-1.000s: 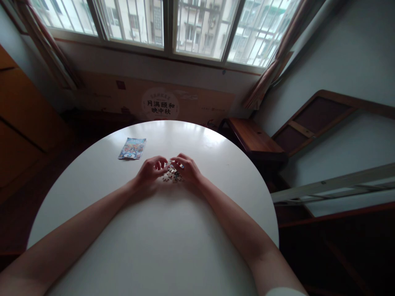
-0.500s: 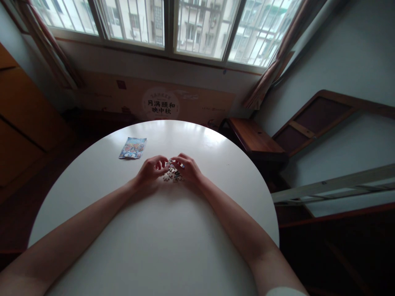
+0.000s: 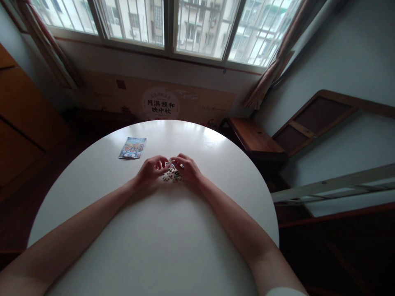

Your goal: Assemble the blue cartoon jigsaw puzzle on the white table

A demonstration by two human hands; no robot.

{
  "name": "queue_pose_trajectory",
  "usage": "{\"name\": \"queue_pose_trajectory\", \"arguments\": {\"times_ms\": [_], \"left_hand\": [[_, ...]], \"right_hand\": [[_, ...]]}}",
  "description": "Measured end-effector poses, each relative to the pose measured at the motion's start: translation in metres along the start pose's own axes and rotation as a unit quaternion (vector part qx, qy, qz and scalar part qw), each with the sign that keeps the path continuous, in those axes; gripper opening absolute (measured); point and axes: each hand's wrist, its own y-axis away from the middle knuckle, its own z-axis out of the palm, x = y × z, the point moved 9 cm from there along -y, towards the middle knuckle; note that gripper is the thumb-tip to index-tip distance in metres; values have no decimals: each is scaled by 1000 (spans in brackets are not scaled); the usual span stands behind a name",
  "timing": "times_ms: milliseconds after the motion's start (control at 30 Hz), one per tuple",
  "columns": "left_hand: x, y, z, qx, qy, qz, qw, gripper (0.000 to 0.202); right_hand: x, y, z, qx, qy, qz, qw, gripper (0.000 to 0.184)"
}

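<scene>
A small heap of jigsaw puzzle pieces (image 3: 173,176) lies on the round white table (image 3: 173,246), pale and dark bits mixed together. My left hand (image 3: 153,166) is at the heap's left side, its fingers curled and the tips closed at a light puzzle piece. From the right, my right hand (image 3: 188,166) reaches over the heap with bent fingers, its tips meeting the same small spot; bits of puzzle show under its palm. Which hand bears the piece's weight is too small to tell. Both forearms rest along the table.
A blue picture packet (image 3: 133,148) lies flat on the table, beyond my left hand. Past the table's far edge are a brown wooden bench (image 3: 256,137) at right and a printed cardboard panel (image 3: 197,100) under the barred windows. An orange cabinet (image 3: 24,131) stands at left.
Hardly anything differs. Both hands stay over the heap, with only a tiny shift at the fingertips.
</scene>
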Motion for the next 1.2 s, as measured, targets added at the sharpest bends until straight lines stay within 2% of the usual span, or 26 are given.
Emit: {"name": "queue_pose_trajectory", "arguments": {"times_ms": [367,1200], "left_hand": [[2,0,-1,-1,-13,5,1000,18],[-1,-2,0,11,-1,-9,1000,24]], "right_hand": [[-8,-2,-1,-8,21,-15,1000,22],[0,-1,1,0,18,4,1000,24]]}}
